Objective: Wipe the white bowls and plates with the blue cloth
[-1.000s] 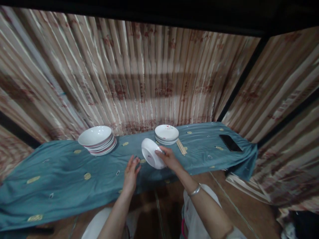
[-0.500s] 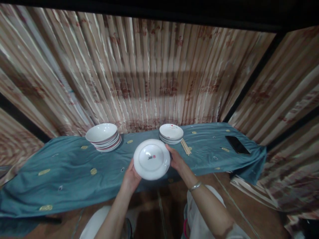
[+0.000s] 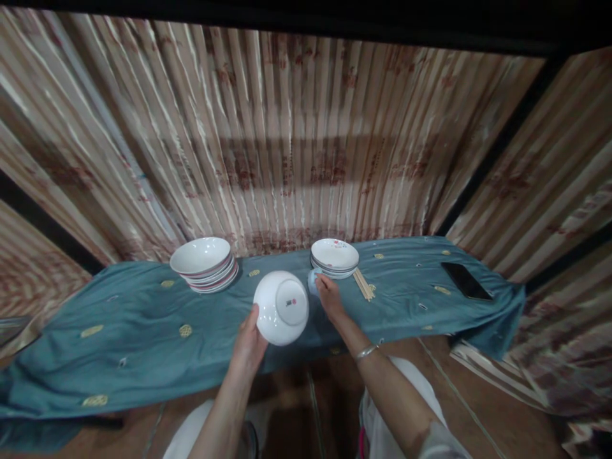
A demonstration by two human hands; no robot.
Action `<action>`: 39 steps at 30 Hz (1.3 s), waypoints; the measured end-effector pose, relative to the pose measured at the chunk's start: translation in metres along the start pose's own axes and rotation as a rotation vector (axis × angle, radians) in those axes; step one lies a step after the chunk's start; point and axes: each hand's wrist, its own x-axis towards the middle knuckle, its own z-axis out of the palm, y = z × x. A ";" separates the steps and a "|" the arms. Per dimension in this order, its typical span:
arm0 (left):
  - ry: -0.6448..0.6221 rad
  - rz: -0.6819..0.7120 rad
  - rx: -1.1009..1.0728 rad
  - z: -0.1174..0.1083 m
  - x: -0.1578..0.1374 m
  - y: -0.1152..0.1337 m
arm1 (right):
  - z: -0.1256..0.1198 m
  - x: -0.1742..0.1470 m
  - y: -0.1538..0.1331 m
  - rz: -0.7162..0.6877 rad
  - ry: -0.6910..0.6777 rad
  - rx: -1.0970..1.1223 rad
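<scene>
My left hand (image 3: pixel 251 338) is closed on the left rim of a white bowl (image 3: pixel 270 315), whose underside faces me with its foot ring and a small red and dark mark. The bowl is held tilted above the cloth-covered table (image 3: pixel 205 357). To its right, and apart from it, my right hand (image 3: pixel 329 298) pinches a small light-blue cloth (image 3: pixel 313 282). Just beyond that hand, a stack of white dishes (image 3: pixel 335 255) with a red floral pattern on top sits on the table.
A taller stack of white bowls (image 3: pixel 203 258) with red-banded rims stands at the back left. Several wooden chopsticks (image 3: pixel 363 284) lie beside the right stack. A black phone (image 3: pixel 465 280) rests at the far right. Pleated curtains (image 3: pixel 287 140) hang behind the table.
My right hand has let go of the bowl's right edge and moved apart, with the light-blue cloth now showing in it. The bowl has turned more to the right in my left hand.
</scene>
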 end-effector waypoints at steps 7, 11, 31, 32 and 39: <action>-0.056 0.077 0.090 0.008 -0.007 0.000 | 0.018 -0.035 -0.074 -0.357 -0.156 -0.179; -0.188 0.139 0.113 0.014 -0.010 -0.001 | 0.031 -0.064 -0.102 -0.612 -0.384 -0.359; -0.188 0.075 0.178 0.004 -0.012 0.001 | 0.051 -0.006 -0.034 -0.056 -0.398 -0.105; -0.186 0.073 0.172 0.004 -0.011 0.001 | 0.051 -0.008 -0.028 -0.031 -0.400 -0.109; -0.144 0.077 0.131 0.003 -0.007 0.002 | 0.044 -0.030 -0.002 0.080 -0.370 -0.118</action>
